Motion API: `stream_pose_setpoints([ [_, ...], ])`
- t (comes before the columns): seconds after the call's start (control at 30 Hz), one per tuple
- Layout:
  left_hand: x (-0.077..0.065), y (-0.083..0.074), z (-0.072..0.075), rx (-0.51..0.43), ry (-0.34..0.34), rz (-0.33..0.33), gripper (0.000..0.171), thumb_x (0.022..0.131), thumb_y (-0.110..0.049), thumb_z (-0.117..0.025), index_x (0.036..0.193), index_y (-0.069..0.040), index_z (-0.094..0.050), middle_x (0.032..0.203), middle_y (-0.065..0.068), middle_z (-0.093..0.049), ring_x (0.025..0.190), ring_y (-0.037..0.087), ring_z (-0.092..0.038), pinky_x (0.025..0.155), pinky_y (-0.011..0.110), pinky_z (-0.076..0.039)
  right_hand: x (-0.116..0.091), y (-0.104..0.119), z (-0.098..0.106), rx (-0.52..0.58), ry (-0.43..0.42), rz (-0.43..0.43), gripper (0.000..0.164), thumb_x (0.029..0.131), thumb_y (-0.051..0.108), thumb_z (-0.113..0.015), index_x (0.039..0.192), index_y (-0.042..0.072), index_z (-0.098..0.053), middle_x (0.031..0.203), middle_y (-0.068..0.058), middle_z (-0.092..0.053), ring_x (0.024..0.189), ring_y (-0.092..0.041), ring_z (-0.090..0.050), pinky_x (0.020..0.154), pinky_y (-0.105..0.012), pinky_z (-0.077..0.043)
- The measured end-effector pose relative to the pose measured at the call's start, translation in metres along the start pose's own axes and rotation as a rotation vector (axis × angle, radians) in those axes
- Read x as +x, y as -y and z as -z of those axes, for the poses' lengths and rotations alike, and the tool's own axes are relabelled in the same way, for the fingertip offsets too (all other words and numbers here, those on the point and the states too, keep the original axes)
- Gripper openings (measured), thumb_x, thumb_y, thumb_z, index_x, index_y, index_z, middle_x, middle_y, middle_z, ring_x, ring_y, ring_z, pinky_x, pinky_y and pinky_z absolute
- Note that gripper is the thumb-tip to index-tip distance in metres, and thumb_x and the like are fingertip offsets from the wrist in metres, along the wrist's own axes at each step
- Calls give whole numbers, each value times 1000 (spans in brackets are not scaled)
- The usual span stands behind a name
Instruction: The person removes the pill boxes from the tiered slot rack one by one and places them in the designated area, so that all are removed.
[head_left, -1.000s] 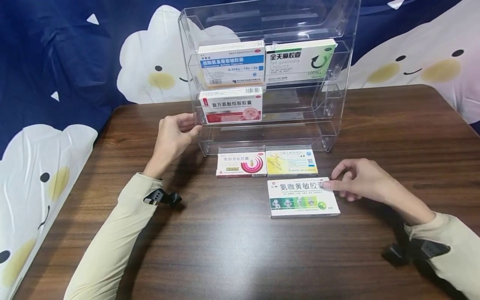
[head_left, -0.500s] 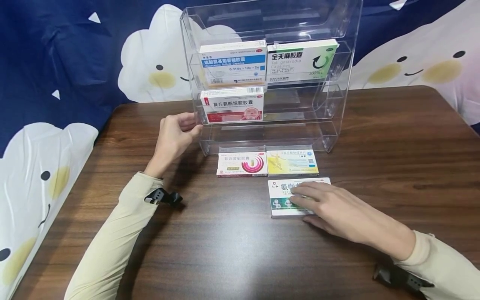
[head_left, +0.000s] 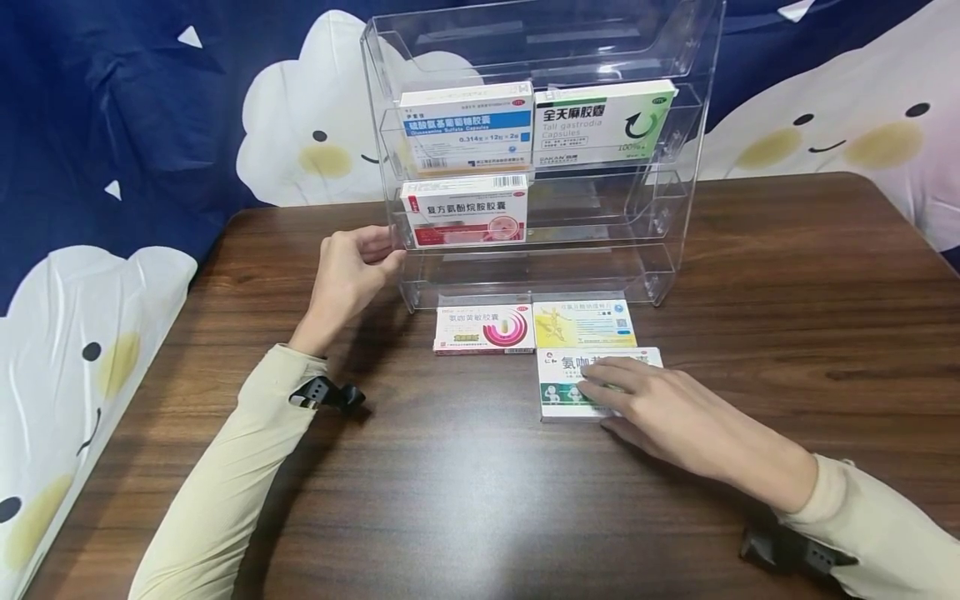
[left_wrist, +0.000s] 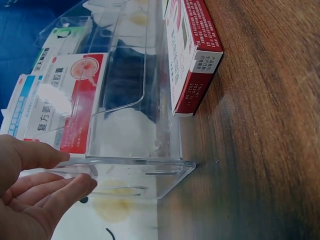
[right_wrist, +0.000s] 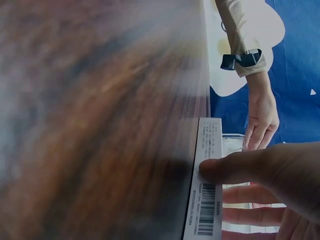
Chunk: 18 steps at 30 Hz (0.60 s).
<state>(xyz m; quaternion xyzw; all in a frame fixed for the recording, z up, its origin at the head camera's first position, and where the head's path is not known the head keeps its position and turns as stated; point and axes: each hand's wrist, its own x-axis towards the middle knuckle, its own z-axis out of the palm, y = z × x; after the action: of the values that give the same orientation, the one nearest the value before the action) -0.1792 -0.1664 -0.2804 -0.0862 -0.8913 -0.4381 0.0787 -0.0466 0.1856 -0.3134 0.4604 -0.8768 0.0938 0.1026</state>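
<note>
My left hand (head_left: 348,279) holds the left side panel of a clear acrylic display rack (head_left: 577,267), thumb in front and fingers behind in the left wrist view. My right hand (head_left: 678,417) grips a white-and-green medicine box (head_left: 558,404) lying on the table. The fingers spread over its top face, hiding much of the print, while the thumb (right_wrist: 212,171) presses its near long edge in the right wrist view. Just beyond this box lie a pink-and-white medicine box (head_left: 483,327) and a yellow-and-white medicine box (head_left: 583,323), side by side before the rack.
On the rack's tiers stand a blue-and-white box (head_left: 467,129), a green-and-white box (head_left: 603,125) and, lower, a red-and-white box (head_left: 465,212). The wooden table (head_left: 420,500) reaches back to a dark blue cloth (head_left: 187,125) with cloud prints.
My right hand has moved from the white-and-green box's right end to over its top and near edge. The box has shifted slightly toward the rack. My left hand has stayed put.
</note>
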Motion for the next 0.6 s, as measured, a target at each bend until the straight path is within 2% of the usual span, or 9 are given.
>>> stream_pose_setpoints([
  [0.37,2,1,1,10,6,-32,28,86,-3,-68,113,5,-67,108,20,-69,102,27,-68,87,31,-56,3,-1,-2,-2,-24,-12,43,71,12,-83,111,2,-71,114,-15,-67,102,-33,-64,78,-47,-58],
  [0.6,1,1,1,19,-6,-39,28,86,-3,-67,112,5,-68,106,21,-69,100,27,-68,86,32,-56,4,1,-2,-4,-9,-25,43,72,11,-83,112,2,-71,116,-16,-66,104,-34,-64,81,-48,-57],
])
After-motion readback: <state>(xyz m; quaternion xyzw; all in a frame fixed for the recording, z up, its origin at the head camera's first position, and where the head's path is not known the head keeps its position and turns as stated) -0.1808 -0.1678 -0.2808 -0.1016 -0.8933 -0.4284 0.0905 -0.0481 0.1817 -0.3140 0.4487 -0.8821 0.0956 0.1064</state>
